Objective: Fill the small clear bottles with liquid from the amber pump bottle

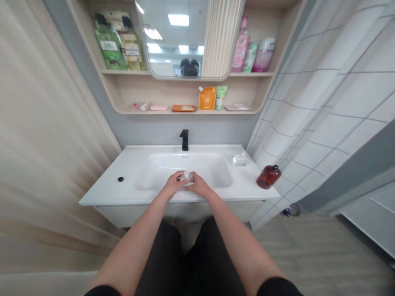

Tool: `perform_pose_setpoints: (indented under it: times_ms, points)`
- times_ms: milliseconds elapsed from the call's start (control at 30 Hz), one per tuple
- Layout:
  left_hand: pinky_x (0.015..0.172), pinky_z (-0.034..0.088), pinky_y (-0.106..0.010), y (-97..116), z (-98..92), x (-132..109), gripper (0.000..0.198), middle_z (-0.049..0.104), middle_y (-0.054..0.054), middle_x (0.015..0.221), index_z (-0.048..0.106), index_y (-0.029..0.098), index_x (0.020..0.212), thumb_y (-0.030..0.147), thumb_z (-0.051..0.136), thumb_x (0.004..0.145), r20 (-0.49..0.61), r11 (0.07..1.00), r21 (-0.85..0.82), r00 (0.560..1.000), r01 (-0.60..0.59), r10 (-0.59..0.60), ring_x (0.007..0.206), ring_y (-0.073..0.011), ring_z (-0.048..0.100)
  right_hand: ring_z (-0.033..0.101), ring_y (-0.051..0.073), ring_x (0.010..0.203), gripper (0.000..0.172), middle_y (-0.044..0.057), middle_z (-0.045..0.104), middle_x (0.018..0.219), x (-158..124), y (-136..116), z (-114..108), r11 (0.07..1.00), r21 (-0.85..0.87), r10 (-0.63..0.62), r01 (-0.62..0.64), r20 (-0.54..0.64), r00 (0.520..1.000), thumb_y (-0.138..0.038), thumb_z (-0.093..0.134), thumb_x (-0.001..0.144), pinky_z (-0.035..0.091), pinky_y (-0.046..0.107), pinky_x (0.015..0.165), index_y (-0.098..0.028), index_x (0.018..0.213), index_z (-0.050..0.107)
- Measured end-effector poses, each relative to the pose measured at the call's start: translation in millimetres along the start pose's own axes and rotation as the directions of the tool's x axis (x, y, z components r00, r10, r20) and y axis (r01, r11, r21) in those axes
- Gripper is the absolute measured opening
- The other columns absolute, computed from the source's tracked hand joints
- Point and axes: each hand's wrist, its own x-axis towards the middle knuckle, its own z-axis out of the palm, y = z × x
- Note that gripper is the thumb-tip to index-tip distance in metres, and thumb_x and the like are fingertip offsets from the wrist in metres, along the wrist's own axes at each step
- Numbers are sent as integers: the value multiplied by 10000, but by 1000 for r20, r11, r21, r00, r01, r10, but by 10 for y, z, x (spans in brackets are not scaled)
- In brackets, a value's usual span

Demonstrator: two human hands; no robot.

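Note:
At the front edge of the sink (216, 172), both hands are closed round a small clear bottle with a white top (187, 177). My left hand (173, 183) grips its left side, fingers near the top. From the right, my right hand (199, 184) wraps the same bottle. The fingers hide much of its body, so its contents cannot be made out. An amber bottle without a cap (269, 176) stands on the right end of the counter. A small black cap (120, 179) lies on the left end.
A black faucet (184, 140) rises behind the basin. A clear, crinkled-looking item (240, 159) sits at the back right. Above hangs a shelf (123, 112) with several bottles, an orange pouch (207, 98) and a mirror (175, 41). A curtain (46, 135) hangs left; a tiled wall (327, 107) stands right.

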Motion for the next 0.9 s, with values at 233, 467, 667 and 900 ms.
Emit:
perform_pose_setpoints:
  times_ms: [233,467,667,900]
  points:
    - [969,544,-385,50,14,-13,626,787,-79,1151,750,224,1160,428,1001,624,-43,999,10,999,-32,32,1053,-258,720,713,256,952,690,5,769,1039,-45,-111,-12,1000,-6,26,-26,-19,999,-494,1015,651,524,351,838,-259,1157,608]
    - [946,543,-372,34,9,-14,562,761,-48,1061,730,222,1098,403,982,630,-49,998,13,997,-58,59,979,-234,699,707,241,951,691,-8,755,1024,-30,-106,-10,1000,4,28,-28,-27,999,-464,1021,628,533,346,855,-263,1145,609]
    - [1038,545,-424,40,3,-12,625,805,-96,1175,789,198,1209,433,969,658,-4,999,27,999,-34,34,1072,-278,719,695,234,937,694,-7,744,1019,-26,-76,-4,1000,-16,15,-16,-23,1000,-512,1021,637,523,341,842,-258,1132,606]
    - [1033,564,-424,93,32,-35,519,810,-98,1190,839,221,1097,566,915,717,-44,992,91,995,-86,91,1126,-302,731,689,232,923,710,-2,741,1024,-30,-86,-16,999,-45,-17,16,-28,999,-520,1030,638,529,351,845,-255,1148,613]
